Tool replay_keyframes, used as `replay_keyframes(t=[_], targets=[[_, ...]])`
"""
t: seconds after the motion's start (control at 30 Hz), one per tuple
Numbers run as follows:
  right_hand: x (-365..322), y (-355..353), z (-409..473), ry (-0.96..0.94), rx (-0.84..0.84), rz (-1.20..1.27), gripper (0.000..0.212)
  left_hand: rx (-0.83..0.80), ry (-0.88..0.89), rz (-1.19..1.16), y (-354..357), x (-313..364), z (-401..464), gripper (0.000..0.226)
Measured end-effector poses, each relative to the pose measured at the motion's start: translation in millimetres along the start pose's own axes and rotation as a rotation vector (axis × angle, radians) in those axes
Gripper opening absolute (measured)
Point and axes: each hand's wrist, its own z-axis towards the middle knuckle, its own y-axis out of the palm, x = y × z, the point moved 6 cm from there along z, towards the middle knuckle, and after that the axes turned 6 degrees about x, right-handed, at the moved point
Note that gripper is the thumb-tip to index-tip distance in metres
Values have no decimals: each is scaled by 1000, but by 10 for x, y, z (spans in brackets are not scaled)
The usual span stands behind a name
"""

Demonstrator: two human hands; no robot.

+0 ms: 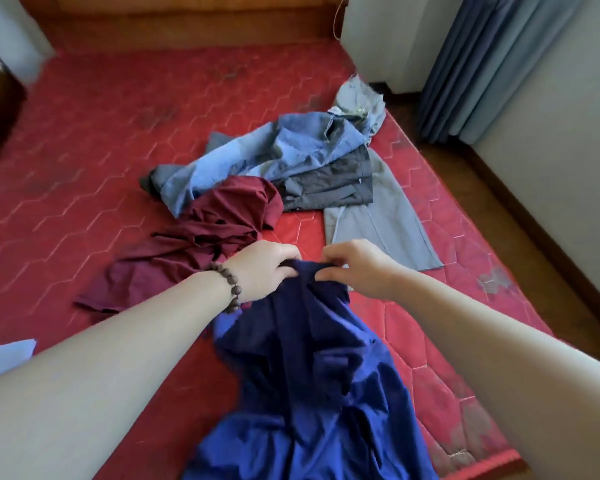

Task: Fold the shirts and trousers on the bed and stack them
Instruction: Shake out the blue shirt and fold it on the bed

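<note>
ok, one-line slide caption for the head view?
Both hands, left hand and right hand, grip a blue garment above the red mattress.

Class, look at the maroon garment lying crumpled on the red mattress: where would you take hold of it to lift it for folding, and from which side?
Take the maroon garment by its flat near-left edge, coming from the left hand's side. That part lies spread on the mattress, while its far end is bunched against the light blue garment, so a grip there would probably drag both.
</note>
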Motion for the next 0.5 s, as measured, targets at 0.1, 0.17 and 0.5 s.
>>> replay_keyframes(t=[0.1, 0.17, 0.5], targets=[[-747, -721, -230, 15, 76, 98, 22, 53, 78, 41, -1030, 551, -105, 13], [-1297, -1227, -369, 2, 177, 183, 26, 242, 86, 51, -1808, 885, -247, 19], [-3825, -3096, -815, -283, 465, 263, 16, 295, 95, -323, -3907, 2175, -1038, 30]])
